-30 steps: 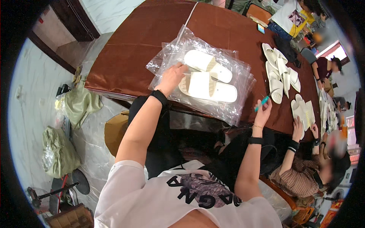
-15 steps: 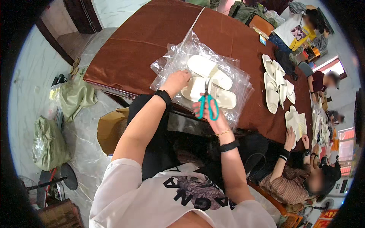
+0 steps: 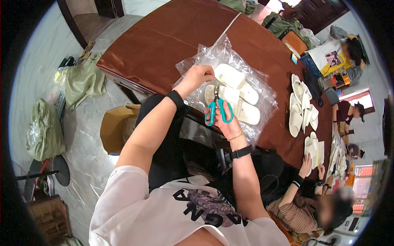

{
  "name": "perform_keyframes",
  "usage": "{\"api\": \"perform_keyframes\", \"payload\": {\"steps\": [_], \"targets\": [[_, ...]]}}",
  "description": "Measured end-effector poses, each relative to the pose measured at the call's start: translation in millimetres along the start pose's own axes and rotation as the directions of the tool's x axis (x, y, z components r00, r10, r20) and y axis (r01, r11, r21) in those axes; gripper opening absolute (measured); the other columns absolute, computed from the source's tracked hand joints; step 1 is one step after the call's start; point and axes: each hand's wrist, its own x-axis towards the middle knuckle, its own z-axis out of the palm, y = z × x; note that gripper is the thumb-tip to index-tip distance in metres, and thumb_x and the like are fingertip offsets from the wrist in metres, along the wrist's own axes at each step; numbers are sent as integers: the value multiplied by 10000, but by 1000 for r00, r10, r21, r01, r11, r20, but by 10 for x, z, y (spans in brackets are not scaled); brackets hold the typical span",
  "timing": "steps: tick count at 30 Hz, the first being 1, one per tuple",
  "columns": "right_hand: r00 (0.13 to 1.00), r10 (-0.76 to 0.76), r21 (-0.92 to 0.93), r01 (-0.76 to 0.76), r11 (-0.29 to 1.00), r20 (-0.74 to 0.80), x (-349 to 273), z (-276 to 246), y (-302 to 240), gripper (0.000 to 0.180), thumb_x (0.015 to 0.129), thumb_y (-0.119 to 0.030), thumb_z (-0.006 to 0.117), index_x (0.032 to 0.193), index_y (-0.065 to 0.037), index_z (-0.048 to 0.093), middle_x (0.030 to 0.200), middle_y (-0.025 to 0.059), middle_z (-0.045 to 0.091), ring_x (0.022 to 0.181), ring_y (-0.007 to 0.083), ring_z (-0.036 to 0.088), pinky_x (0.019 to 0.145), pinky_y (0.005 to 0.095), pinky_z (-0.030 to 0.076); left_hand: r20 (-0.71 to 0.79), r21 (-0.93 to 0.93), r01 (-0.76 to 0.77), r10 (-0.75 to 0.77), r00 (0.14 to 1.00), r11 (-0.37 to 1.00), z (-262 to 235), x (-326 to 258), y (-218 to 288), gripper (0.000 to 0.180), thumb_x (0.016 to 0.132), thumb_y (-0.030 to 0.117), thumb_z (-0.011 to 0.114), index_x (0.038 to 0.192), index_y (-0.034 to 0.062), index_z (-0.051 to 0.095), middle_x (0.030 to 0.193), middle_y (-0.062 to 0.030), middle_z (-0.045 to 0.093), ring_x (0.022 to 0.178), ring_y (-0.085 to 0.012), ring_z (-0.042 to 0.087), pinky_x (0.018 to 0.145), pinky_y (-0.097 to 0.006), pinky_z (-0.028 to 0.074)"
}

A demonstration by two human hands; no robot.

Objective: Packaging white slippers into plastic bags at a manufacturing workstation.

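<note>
Compared with half a second earlier, the right hand (image 3: 223,119) has carried the teal-handled scissors (image 3: 217,110) closer to the pack, blades pointing away from the person at the nearer slipper. Its fingers are threaded through the loops, closed around them. Left hand (image 3: 200,76) pinches a fold of the clear plastic bag (image 3: 262,88), lifting it just left of the blades. Inside the bag, directly beyond both hands, lie two white slippers (image 3: 236,92). No cut is visible in the film, so the opening appears not yet made; the slippers remain sealed. Loose plastic crumples around the blades and may snag them. Farther right on the brown table (image 3: 164,37), rows of unpacked slippers (image 3: 301,104) lie before a seated co-worker's hand (image 3: 305,164).
</note>
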Motion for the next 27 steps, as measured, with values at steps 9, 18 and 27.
{"api": "perform_keyframes", "payload": {"steps": [9, 18, 27], "targets": [[983, -121, 13, 124, 992, -135, 91, -11, -57, 508, 938, -481, 517, 1196, -44, 543, 814, 34, 581, 668, 127, 561, 577, 277, 472, 39, -52, 14, -12, 999, 999, -4, 21, 72, 114, 795, 24, 647, 901, 3, 609, 761, -90, 667, 735, -117, 639, 660, -275, 499], [683, -516, -615, 123, 779, -516, -622, -714, -493, 435, 909, -125, 585, 1330, -63, 495, 1007, 20, 602, 737, 73, 545, 590, 203, 441, -345, -304, -141, 30, 938, 942, -485, -235, 574, 131, 833, 56, 663, 947, 5, 625, 867, -35, 665, 812, -92, 611, 747, -261, 500], [689, -623, -925, -335, 179, -370, -1107, -2733, -689, 349, 933, -169, 529, 1250, -21, 521, 1006, 151, 645, 782, 263, 624, 697, 365, 507, -822, -285, -161, -155, 547, 945, -1526, -1789, 526, 96, 903, 39, 589, 988, -3, 605, 866, -35, 646, 820, -108, 598, 757, -243, 469]]}}
